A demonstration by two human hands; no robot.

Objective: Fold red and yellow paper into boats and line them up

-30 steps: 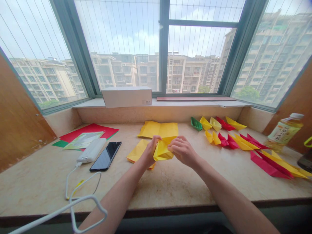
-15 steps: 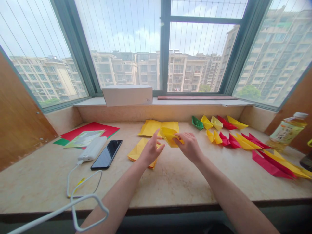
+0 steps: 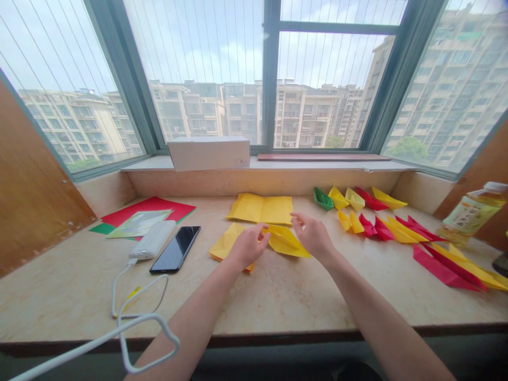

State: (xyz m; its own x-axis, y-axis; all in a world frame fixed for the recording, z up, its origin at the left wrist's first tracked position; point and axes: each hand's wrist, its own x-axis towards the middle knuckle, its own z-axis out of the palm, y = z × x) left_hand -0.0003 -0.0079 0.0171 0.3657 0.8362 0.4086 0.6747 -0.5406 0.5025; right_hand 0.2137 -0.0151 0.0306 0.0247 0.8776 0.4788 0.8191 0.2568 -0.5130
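Roughly midway between the counter's front and back edges, the folded yellow paper lies between two half-open hands. The left hand bends its fingers at the paper's left end — contact is unclear — and the right hand hovers by its right. Behind lies a yellow sheet; paper boats sit toward the back right corner.

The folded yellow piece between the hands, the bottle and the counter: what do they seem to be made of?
The folded yellow piece looks like matte paper, given its creases and thin edges. The bottle seems glossy clear plastic, possibly glass: liquid shows through. The counter looks like smooth stone or an imitation, from its mottled beige surface.
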